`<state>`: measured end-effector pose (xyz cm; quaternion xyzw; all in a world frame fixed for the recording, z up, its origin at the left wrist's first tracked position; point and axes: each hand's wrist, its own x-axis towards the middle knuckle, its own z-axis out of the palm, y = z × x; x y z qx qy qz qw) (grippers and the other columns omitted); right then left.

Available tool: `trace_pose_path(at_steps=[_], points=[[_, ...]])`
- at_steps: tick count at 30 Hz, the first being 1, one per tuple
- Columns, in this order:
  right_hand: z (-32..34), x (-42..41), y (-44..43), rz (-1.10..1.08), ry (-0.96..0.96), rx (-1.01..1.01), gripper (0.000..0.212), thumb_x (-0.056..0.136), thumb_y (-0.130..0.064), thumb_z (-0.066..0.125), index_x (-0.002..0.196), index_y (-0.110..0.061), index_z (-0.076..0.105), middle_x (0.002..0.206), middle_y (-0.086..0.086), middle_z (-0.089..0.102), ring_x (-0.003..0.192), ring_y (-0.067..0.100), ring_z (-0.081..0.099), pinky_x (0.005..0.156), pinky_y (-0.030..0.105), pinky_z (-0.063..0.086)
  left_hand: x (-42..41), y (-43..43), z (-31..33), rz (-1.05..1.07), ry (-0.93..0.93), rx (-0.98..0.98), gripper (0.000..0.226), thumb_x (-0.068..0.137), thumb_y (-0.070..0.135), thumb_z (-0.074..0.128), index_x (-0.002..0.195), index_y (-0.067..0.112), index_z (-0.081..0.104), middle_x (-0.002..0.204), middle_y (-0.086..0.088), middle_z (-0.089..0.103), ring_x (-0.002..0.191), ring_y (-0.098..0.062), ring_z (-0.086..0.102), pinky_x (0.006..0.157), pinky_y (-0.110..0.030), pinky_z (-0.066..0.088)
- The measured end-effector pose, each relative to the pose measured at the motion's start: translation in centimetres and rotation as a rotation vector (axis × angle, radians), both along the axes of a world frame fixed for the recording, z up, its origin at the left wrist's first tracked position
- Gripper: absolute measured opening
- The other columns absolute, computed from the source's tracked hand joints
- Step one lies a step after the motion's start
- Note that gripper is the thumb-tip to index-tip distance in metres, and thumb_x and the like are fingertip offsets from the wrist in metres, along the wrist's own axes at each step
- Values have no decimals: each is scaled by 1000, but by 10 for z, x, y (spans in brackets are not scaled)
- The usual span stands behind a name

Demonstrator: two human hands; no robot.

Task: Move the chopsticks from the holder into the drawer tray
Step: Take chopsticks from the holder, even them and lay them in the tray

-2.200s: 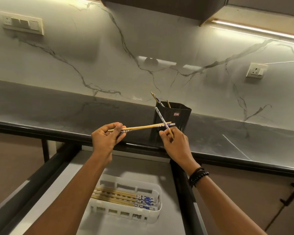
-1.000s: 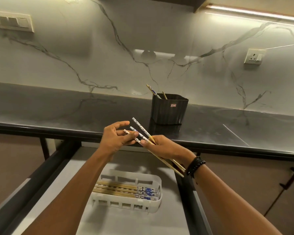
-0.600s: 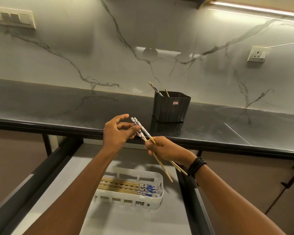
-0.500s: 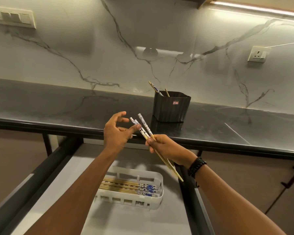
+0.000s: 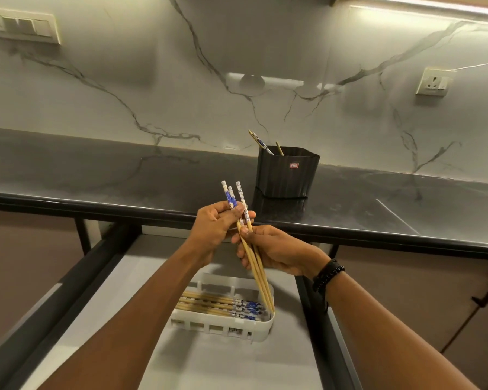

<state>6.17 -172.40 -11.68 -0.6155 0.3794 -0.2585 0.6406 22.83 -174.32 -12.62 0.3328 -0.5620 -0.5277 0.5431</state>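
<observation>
Both hands, left hand and right hand, clasp three chopsticks above the white tray (open drawer); beyond their fingers, holder on dark countertop, marble wall.

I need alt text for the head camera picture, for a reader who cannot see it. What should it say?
Two hands, left hand and right hand, hold three chopsticks together above an open drawer, patterned ends up. Below, a white tray in the drawer holds more chopsticks, and a black holder on the dark counter has a few left.
</observation>
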Motion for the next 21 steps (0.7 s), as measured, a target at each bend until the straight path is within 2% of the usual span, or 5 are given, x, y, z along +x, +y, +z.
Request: trace_pose_path(at_steps=[8,12,16,18,21], points=[[-2,-6,0,126,93,89,39,106,-28,31,119,-3,58,97,12,69,88,24,69,86,36,58,2,0,0,-131,-9,40,28,91,25,59,113,9,64,105,-9,75,98,-22,72,79,-30,60],[6,-14,1,154,259,62,57,96,-50,39,120,-3,60,105,10,73,97,23,70,89,32,58,2,1,1,-143,-47,20,27,92,25,59,111,6,65,98,-12,76,90,-24,74,72,-26,59],[11,-30,-2,-237,340,-95,83,75,-76,35,107,-7,68,100,10,75,90,23,70,86,34,55,2,1,0,-153,-163,6,23,94,25,58,109,9,67,96,-11,76,90,-24,73,75,-28,59],[7,-35,-6,-453,200,-214,78,78,-71,40,109,-6,68,106,11,74,100,26,69,92,39,53,1,2,-2,-191,-217,10,23,94,25,59,108,9,67,97,-12,76,92,-26,73,81,-33,59],[5,-33,-9,-472,61,-336,62,83,-61,49,111,-8,68,108,6,74,107,20,68,95,37,52,-1,4,-3,-266,-237,20,22,93,24,60,106,8,68,97,-13,76,91,-26,73,82,-32,59]])
